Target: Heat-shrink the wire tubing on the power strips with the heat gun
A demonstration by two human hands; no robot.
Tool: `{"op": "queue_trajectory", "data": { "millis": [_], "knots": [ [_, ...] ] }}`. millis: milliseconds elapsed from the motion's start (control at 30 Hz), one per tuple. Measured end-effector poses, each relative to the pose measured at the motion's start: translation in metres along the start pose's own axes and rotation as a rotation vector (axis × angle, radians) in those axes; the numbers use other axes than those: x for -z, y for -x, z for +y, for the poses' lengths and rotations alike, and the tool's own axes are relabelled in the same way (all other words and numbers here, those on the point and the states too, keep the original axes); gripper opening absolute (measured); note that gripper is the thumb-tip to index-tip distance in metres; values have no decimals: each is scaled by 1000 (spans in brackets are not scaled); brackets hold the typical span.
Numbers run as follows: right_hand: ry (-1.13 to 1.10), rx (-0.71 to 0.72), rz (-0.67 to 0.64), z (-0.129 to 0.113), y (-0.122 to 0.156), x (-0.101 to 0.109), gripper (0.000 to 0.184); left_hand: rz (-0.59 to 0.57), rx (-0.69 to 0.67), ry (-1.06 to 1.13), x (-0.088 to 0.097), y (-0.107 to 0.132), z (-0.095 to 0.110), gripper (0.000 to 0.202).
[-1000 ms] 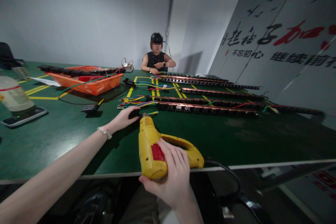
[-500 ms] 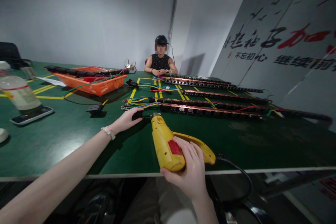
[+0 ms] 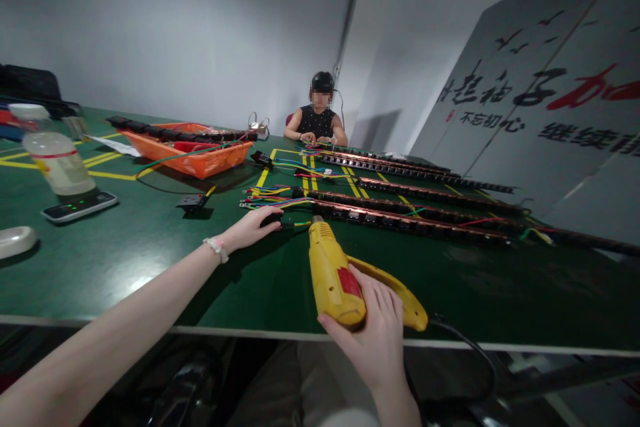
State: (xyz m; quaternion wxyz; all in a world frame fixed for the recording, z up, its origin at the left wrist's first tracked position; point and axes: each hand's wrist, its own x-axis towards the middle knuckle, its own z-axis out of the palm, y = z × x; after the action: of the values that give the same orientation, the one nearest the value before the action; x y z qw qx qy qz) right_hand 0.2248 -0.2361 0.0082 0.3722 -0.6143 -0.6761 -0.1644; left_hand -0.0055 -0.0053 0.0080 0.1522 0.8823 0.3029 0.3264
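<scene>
My right hand [image 3: 377,327] is wrapped round a yellow heat gun [image 3: 327,273] with a red label. Its nozzle points away from me, at the tip of a short green-yellow wire [image 3: 301,224]. That wire runs from a small black part [image 3: 273,219], which my left hand [image 3: 250,229] grips low over the table; the fingers hide much of it. Just beyond lie long black strips with copper-coloured rails [image 3: 395,219], their coloured wire ends [image 3: 273,195] fanned out to the left. A similar loose black part [image 3: 194,201] with a yellow-tipped lead rests left of my hand.
An orange basket [image 3: 200,165] bears a long black strip across its top. On the left stand a bottle [image 3: 60,163], a phone [image 3: 80,207] and a white object [image 3: 17,242]. A co-worker [image 3: 317,119] sits across the green table [image 3: 125,280]. The gun's black cord [image 3: 470,341] hangs over the edge.
My view has swung left, so everything sits farther right in the picture. Both hands keep their holds, and the nozzle stays close to the wire's tip. The co-worker's hands have shifted slightly.
</scene>
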Motion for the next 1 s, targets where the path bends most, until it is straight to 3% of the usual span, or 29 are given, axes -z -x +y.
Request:
{"op": "queue_trajectory", "data": {
  "millis": [567, 733, 867, 1000],
  "knots": [
    [-70, 113, -118, -50, 9, 0, 86, 38, 73, -19, 2, 0, 1, 41],
    [-144, 148, -157, -49, 10, 4, 87, 71, 23, -15, 1, 0, 2, 41],
    [-203, 179, -145, -23, 10, 7, 56, 52, 2, -31, 1, -1, 0, 36],
    [-30, 144, 25, 9, 12, 5, 25, 58, 36, -38, 1, -1, 0, 35]
  ]
}}
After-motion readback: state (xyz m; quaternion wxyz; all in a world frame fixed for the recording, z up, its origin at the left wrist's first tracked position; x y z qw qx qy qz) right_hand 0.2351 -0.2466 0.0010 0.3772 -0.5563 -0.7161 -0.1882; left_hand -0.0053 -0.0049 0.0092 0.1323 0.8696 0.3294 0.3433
